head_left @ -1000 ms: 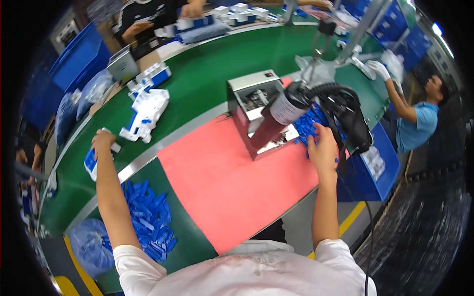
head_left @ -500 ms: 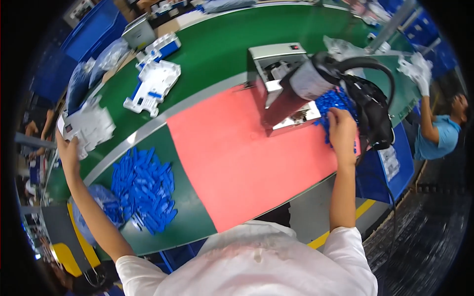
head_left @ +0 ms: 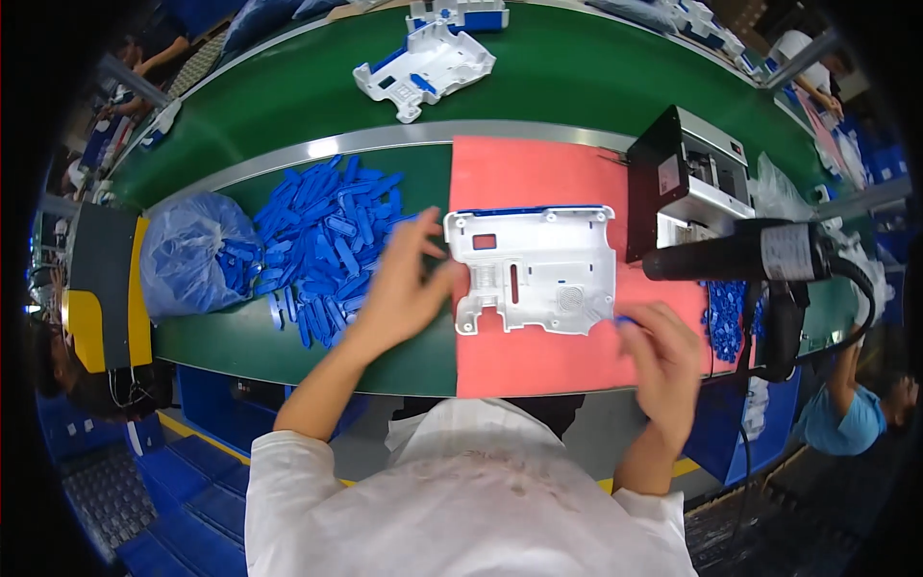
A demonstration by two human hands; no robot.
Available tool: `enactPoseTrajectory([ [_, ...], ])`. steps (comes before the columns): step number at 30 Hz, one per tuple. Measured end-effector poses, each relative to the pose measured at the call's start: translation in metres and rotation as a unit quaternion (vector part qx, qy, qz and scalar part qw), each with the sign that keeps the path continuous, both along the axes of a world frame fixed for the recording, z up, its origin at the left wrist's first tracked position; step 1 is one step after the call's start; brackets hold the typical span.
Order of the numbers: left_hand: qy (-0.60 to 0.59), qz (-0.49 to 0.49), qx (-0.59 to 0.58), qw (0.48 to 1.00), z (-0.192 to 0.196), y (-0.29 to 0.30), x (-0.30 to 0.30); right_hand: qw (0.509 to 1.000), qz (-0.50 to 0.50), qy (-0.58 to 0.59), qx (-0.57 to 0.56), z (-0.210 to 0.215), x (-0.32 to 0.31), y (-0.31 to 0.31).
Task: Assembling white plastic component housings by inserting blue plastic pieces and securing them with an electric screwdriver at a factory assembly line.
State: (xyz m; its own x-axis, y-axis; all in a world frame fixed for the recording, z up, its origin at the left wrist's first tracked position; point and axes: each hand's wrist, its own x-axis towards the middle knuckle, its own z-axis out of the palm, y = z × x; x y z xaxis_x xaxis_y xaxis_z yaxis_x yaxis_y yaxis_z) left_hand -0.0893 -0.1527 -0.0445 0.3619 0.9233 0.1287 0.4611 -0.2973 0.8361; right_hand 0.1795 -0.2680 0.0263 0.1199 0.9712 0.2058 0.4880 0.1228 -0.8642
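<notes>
A white plastic housing (head_left: 538, 264) with a blue strip along its far edge lies on the pink mat (head_left: 538, 370). Beside its left edge is my left hand (head_left: 399, 288), open, fingers spread and a little blurred; whether a fingertip touches the housing I cannot tell. At the housing's near right corner my right hand (head_left: 663, 361) pinches a small blue plastic piece (head_left: 625, 320) between thumb and finger. A heap of long blue plastic strips (head_left: 322, 240) covers the green tabletop left of the mat.
A clear bag (head_left: 197, 255) with blue parts sits left of the heap. To the right stand a metal-and-black machine (head_left: 697, 183), a black handheld tool (head_left: 711, 260) on a stand and a pile of small blue pieces (head_left: 723, 313). Another white housing (head_left: 433, 72) lies on the green conveyor.
The housing in my left hand came from the far left onto the mat, and that hand has opened. My right hand moved from the small-piece pile to the housing with a blue piece. The view turned left.
</notes>
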Motion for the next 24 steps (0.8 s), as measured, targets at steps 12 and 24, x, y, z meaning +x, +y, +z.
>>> enactPoseTrajectory([
  [12,0.266,-0.038,0.250,0.930,-0.007,0.038,-0.037,0.937,0.240,-0.222,-0.124,-0.044,-0.043,0.101],
  [24,0.279,-0.141,0.200,0.928,0.007,0.038,-0.048,0.915,0.273,-0.283,-0.089,-0.042,-0.050,0.116],
])
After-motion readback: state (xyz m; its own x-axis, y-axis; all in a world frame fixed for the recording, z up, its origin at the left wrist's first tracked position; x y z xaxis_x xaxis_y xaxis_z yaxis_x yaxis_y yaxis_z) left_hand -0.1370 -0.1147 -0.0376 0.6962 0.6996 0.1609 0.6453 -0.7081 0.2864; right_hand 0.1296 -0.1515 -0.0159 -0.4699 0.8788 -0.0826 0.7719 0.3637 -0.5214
